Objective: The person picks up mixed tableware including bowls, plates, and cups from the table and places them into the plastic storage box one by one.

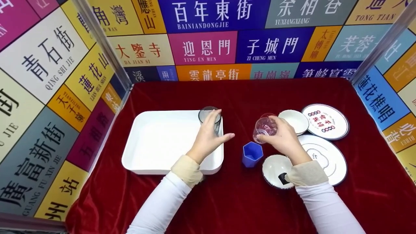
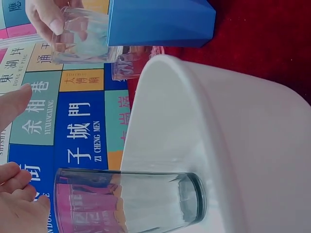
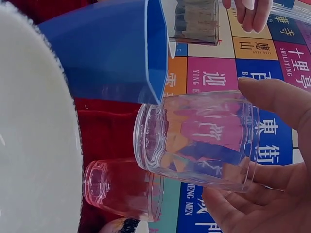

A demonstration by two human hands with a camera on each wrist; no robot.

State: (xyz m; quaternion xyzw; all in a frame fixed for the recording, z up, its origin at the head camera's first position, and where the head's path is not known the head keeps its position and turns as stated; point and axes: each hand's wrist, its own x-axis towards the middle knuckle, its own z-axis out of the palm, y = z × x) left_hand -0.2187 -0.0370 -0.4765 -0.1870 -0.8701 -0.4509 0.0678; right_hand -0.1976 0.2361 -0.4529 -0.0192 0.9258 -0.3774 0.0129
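My left hand (image 1: 208, 138) is above the right side of a white tray (image 1: 159, 143), thumb and fingers spread apart. Just beyond its fingers, a grey-tinted clear glass (image 2: 131, 201) stands upright inside the tray, near the right wall. In the left wrist view a gap shows between hand and glass. My right hand (image 1: 286, 138) holds a clear faceted cup (image 3: 204, 141) near its rim, thumb on one side and fingers on the other, raised off the cloth. Behind it a second clear cup (image 3: 124, 187), looking reddish against the cloth, stands on the table. A blue hexagonal cup (image 1: 252, 155) stands between the hands.
A white bowl (image 1: 274, 167) sits below my right wrist, partly covered by it. Another white bowl (image 1: 295, 119) and two white plates, one with red characters (image 1: 326, 122) and one with a line drawing (image 1: 336, 159), lie at the right. Red cloth (image 1: 234, 201) covers the table; sign-printed panels surround it.
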